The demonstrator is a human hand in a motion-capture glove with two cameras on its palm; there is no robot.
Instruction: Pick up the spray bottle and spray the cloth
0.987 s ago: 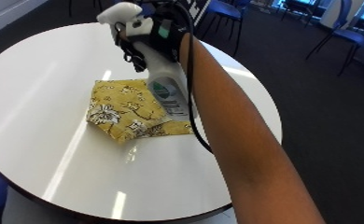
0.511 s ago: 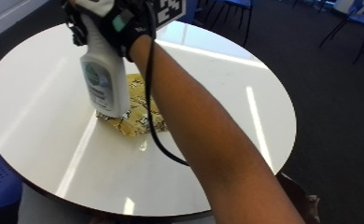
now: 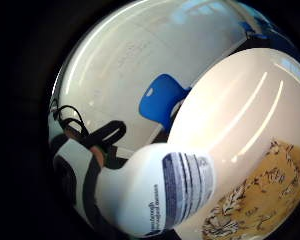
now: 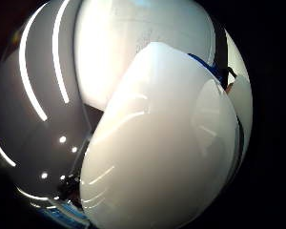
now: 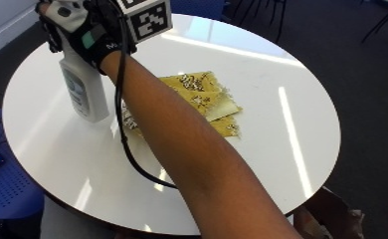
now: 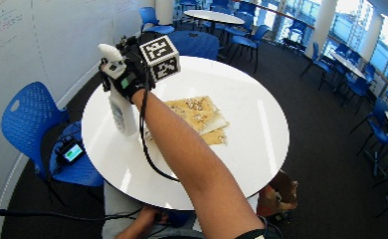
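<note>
Gloved right hand (image 5: 88, 35) gripped the spray bottle (image 5: 85, 94) by its neck, upright. Bottle was over the white round table (image 5: 280, 74), just beside the yellow patterned cloth (image 5: 207, 97) lying mid-table.

Outside view: above, near, facing down along the arm onto table (image 5: 273, 89). Wide view: higher, farther, same table (image 6: 247, 99), plus room. Palm views: very near bottle (image 3: 160, 195), sharing it.
</note>
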